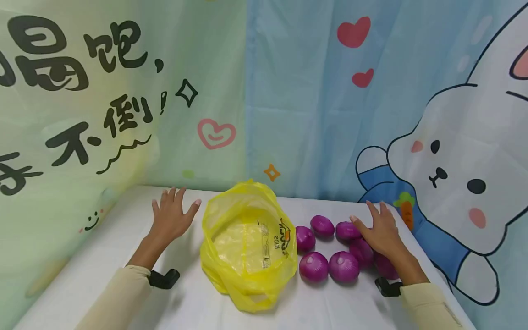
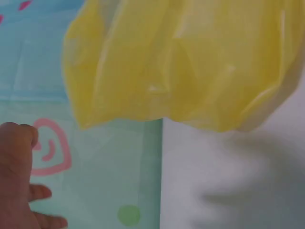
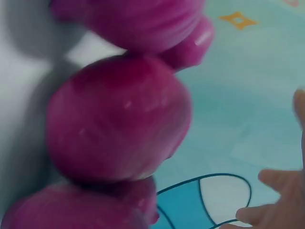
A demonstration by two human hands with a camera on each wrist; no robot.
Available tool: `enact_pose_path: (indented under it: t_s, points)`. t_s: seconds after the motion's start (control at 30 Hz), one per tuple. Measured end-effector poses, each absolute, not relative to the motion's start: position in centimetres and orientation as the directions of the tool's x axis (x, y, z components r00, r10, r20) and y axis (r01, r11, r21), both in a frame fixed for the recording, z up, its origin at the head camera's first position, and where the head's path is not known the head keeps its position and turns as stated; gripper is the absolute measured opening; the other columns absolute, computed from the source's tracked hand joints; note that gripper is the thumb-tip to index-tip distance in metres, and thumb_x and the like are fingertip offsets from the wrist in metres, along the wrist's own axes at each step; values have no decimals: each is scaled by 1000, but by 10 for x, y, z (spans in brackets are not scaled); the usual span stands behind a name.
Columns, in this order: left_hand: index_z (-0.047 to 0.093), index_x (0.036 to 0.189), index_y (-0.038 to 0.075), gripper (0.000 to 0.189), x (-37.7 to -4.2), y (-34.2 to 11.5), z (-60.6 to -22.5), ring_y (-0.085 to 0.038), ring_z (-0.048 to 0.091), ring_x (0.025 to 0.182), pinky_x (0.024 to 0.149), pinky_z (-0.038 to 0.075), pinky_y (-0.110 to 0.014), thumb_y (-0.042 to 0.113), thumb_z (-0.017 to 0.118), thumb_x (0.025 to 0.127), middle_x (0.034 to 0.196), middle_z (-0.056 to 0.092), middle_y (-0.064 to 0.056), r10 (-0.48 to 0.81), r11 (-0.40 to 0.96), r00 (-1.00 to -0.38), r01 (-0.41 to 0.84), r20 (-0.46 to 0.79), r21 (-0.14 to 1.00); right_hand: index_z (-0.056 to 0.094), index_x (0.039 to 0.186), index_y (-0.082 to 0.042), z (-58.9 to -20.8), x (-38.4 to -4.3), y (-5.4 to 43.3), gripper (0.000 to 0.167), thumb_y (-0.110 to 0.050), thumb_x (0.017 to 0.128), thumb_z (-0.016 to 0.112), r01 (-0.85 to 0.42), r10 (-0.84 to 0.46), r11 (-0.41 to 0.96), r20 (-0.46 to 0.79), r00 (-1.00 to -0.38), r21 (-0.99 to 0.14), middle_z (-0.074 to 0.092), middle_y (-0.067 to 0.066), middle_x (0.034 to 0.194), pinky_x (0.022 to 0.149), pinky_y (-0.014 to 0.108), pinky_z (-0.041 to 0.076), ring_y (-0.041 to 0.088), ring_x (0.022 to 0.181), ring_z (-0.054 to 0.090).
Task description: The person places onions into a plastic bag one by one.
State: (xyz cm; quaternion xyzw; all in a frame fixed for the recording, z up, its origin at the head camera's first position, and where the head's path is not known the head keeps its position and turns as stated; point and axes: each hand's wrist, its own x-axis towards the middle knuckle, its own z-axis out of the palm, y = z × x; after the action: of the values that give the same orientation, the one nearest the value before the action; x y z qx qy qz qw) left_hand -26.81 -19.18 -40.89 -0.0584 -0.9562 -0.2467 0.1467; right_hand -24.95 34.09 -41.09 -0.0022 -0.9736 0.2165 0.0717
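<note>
My left hand (image 1: 170,222) hovers with spread fingers over the table, left of a yellow plastic bag (image 1: 212,270). The bag stands with its mouth wide toward me, print showing on its inner right side. In the left wrist view the bag (image 2: 176,71) fills the top, apart from the thumb (image 2: 16,152). My right hand (image 1: 383,236), fingers extended, overlaps the right side of a group of several purple onions (image 1: 344,267). One large onion (image 3: 119,119) is near the right wrist camera, and the fingers (image 3: 281,181) show at the right edge, holding nothing.
A white table (image 1: 173,307) carries the bag and onions. Behind it hangs a printed cloth backdrop (image 1: 288,91) with a cartoon rabbit (image 1: 445,183), hearts and lettering. Dark wrist cameras (image 1: 164,278) are strapped at both cuffs.
</note>
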Motion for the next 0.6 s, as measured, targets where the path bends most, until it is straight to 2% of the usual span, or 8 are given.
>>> enact_pose_path:
  t_s: [0.1, 0.27, 0.33, 0.47, 0.5, 0.6]
  points:
    - [36, 144, -6, 63, -263, -200, -408, -50, 17, 139, 107, 10, -67, 39, 48, 101, 148, 28, -33, 58, 794, -940, 248, 336, 555, 11, 155, -5, -404, -245, 331, 88, -55, 95, 52, -70, 38, 815, 174, -984, -575, 7, 33, 154, 93, 74, 26, 56, 136, 15]
    - [42, 143, 1, 55, -257, -205, -414, -42, 33, 135, 104, 29, -59, 38, 47, 102, 146, 39, -23, 28, 697, -947, 248, 321, 673, 16, 157, -20, -402, -225, 319, 74, -35, 98, 58, -228, -63, 616, 241, -968, -754, 28, 21, 154, 96, 55, 38, 44, 132, 37]
    - [44, 143, 5, 55, -254, -205, -416, -42, 39, 131, 102, 33, -58, 41, 47, 102, 145, 43, -21, 3, 664, -955, 224, 297, 714, 21, 156, -22, -404, -217, 312, 70, -29, 98, 59, -266, -104, 572, 253, -962, -776, 37, 17, 150, 95, 42, 44, 40, 130, 42]
    - [43, 144, 6, 57, -249, -199, -422, -39, 39, 133, 103, 35, -53, 44, 46, 102, 146, 43, -18, -4, 586, -973, 184, 230, 789, 33, 152, -14, -412, -203, 298, 64, -17, 96, 64, -308, -202, 469, 239, -950, -828, 46, 20, 142, 88, 22, 47, 40, 126, 48]
    - [42, 145, 6, 58, -248, -196, -423, -37, 37, 134, 104, 34, -52, 44, 46, 102, 147, 42, -18, -3, 566, -977, 174, 212, 806, 36, 150, -12, -414, -200, 295, 63, -15, 94, 66, -308, -225, 451, 227, -948, -838, 47, 21, 141, 88, 22, 46, 40, 125, 48]
    - [36, 148, 5, 61, -246, -186, -426, -33, 31, 139, 108, 31, -48, 44, 47, 102, 151, 36, -16, -11, 505, -987, 133, 161, 853, 42, 145, -6, -421, -195, 284, 64, -11, 88, 72, -294, -281, 421, 185, -942, -858, 48, 21, 139, 93, 32, 45, 40, 126, 48]
